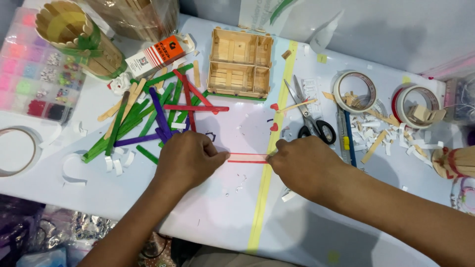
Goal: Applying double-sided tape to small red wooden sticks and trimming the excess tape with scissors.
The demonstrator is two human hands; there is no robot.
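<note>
Left hand (190,160), right hand (302,163): fingers closed, each pinching one end of red craft sticks (247,158) – two, laid parallel, flat on white table (217,212) between hands. Tape rolls (355,91): two. Scissors (309,116): one pair. Stick box (240,62): one, four compartments.

Landmark: the wooden stick tray (240,63).
Red sticks (247,157): both ends are covered by the left hand (190,160) and right hand (302,165), below the tray.
Fingertips: curled under, so the grip cannot be made out.
Bead box (34,64): cut off by the left edge, far left of the tray; beads too small to tell.
Tape ring (17,151): partly cut off, lower left.
</note>
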